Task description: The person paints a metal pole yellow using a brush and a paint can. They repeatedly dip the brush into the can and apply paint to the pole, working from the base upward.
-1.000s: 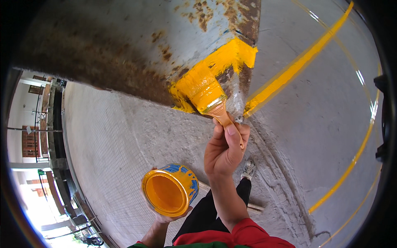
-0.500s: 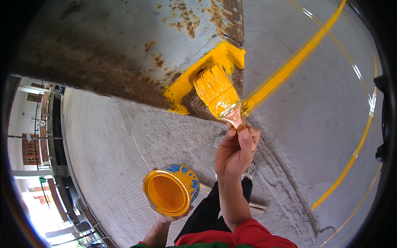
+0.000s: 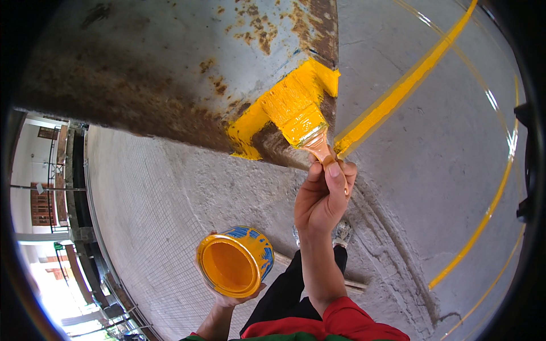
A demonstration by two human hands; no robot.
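My right hand (image 3: 324, 196) grips the handle of a flat paintbrush (image 3: 296, 116), its bristles soaked in yellow. The bristles touch the yellow stripe (image 3: 247, 128) painted across the corner of a rusty grey metal slab (image 3: 153, 74). Bare brown metal shows at the corner's tip, below the stripe. Lower left, my left hand (image 3: 230, 298) is wrapped round the base of a paint can (image 3: 250, 250) with blue sides and yellow drips. Yellow paint is inside it, and its mouth tilts toward me. Most of the left hand's fingers are hidden behind the can.
On the grey concrete floor (image 3: 398, 187) a broad yellow line (image 3: 398, 85) runs up to the right from the slab's corner. A thinner curved yellow line (image 3: 472, 241) lies farther right. My shoes stand below the corner, beside a rough groove in the concrete. Railings and a building appear far left.
The brush has shifted slightly left and its bristles now lie on the stripe's paint. The dark gap at the bristle tips no longer shows. The can stays in place.
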